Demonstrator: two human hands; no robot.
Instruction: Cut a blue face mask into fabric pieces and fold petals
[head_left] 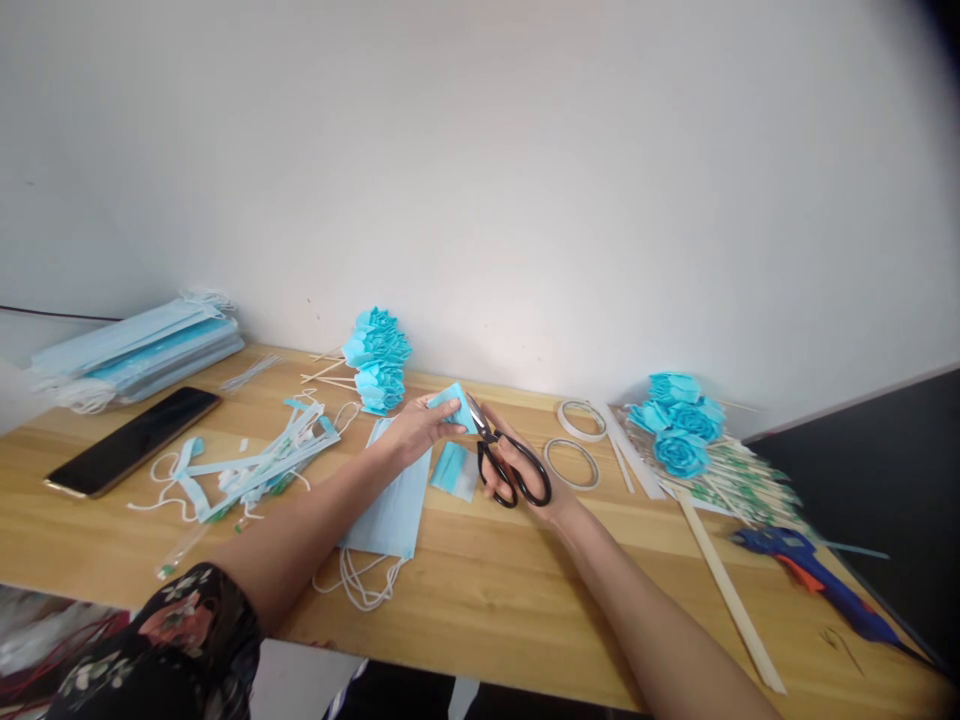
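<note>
My left hand point(422, 428) pinches a small blue piece of face-mask fabric point(456, 402) above the table. In my right hand point(525, 475) is a pair of black-handled scissors point(491, 440), with the fingers through the loops. The blades meet the right edge of the fabric piece; whether they are parted is too small to tell. Below the hands lies another cut piece of mask point(454, 472), blue and whitish. A whole blue face mask point(390, 510) with white ear loops lies partly under my left wrist.
Blue fabric flowers on sticks point(379, 360) lie at the back, and more flowers point(681, 425) at the right. Mask scraps point(247, 465), a phone point(135, 440) and stacked masks point(142, 345) occupy the left. Tape rolls point(571, 463), a wooden strip point(727, 590) and a blue glue gun point(817, 575) are rightward.
</note>
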